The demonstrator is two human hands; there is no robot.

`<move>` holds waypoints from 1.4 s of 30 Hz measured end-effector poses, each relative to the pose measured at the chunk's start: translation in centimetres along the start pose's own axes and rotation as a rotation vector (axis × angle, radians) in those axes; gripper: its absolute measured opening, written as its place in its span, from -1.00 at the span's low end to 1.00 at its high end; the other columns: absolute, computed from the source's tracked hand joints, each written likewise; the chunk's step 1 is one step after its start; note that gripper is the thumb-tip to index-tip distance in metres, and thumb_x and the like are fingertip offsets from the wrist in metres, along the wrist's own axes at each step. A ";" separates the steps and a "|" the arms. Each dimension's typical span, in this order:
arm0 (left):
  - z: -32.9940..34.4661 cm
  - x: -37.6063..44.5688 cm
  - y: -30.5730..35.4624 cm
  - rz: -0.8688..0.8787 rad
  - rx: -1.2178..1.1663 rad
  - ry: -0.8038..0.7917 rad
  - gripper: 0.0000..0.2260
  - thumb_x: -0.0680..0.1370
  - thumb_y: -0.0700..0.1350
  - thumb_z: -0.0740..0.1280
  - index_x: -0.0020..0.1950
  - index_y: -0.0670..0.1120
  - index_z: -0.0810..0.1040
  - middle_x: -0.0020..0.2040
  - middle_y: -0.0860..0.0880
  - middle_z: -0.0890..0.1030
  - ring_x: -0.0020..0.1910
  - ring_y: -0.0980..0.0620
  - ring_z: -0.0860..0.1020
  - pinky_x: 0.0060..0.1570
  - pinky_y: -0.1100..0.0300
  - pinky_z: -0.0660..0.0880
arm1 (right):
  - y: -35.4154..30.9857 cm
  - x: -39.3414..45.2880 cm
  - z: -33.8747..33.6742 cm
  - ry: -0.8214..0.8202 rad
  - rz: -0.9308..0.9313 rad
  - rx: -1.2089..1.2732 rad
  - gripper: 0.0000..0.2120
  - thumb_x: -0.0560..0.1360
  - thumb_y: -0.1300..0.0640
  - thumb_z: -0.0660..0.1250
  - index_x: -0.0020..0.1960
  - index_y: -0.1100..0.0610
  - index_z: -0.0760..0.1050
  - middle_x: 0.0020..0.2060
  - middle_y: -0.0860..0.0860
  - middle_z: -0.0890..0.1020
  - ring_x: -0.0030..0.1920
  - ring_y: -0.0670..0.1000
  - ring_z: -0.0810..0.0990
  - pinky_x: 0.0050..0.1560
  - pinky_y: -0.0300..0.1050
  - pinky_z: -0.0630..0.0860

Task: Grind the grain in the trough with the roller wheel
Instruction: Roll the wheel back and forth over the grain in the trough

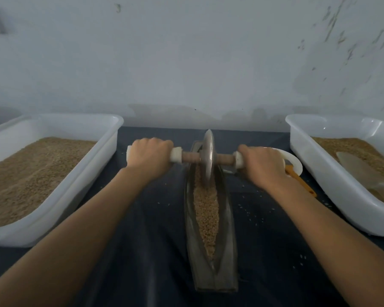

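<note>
A long narrow metal trough (227, 251) lies lengthwise on the dark cloth, running away from me. Tan grain (206, 207) fills its groove. A metal roller wheel (207, 158) stands upright in the groove near the far end, on a wooden axle with white handle ends. My left hand (150, 157) grips the left handle, and my right hand (263, 166) grips the right handle. Both arms are stretched forward.
A white tub (93, 156) of grain sits at the left. Another white tub (319, 171) at the right holds grain and a clear scoop (361, 171). A white bowl (294, 159) and an orange-handled tool (302, 182) lie behind my right hand. Loose grains dot the cloth; a wall stands behind.
</note>
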State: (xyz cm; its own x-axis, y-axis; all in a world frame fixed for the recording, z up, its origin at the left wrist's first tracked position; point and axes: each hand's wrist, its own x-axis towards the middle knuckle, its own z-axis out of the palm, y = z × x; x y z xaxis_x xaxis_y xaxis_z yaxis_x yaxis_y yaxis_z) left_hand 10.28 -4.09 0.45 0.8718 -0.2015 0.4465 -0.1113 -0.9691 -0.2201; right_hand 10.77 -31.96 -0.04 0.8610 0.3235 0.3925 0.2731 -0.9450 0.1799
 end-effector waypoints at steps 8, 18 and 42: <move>-4.7 -10.7 0.3 0.117 -0.118 -0.104 -0.68 0.34 0.14 0.44 -0.27 0.09 0.30 -0.38 0.12 0.47 -0.40 0.03 0.54 -0.42 0.19 0.35 | -1.4 -10.9 -6.6 0.088 -0.197 0.041 -0.51 -0.02 0.06 0.62 -0.22 0.01 0.42 -0.42 -0.07 0.49 -0.48 0.02 0.47 -0.50 -0.19 0.27; -3.0 -5.8 1.3 0.031 0.064 -0.075 -0.73 0.48 0.14 0.31 -0.20 0.08 0.25 -0.29 0.09 0.48 -0.33 0.02 0.51 -0.35 0.16 0.25 | -0.6 -4.7 -1.6 -0.121 -0.027 0.040 -0.70 0.40 -0.07 0.41 -0.13 -0.12 0.26 -0.31 -0.12 0.49 -0.30 -0.07 0.49 -0.29 -0.11 0.41; -0.3 -2.4 0.5 -0.045 -0.047 -0.057 -0.79 0.49 0.11 0.30 -0.19 0.06 0.33 -0.27 0.09 0.51 -0.31 0.00 0.52 -0.32 0.17 0.30 | -1.0 -1.6 -1.4 0.113 -0.088 -0.117 -0.62 0.16 0.09 0.60 -0.19 0.07 0.44 -0.37 0.00 0.57 -0.44 0.03 0.50 -0.45 -0.21 0.15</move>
State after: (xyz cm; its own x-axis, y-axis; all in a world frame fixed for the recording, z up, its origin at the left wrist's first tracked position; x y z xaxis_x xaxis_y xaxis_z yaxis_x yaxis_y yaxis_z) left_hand 8.01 -4.13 -0.52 0.9019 -0.1501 0.4050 -0.0923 -0.9830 -0.1588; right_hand 8.55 -31.45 0.39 0.7808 0.4139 0.4680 0.2876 -0.9031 0.3189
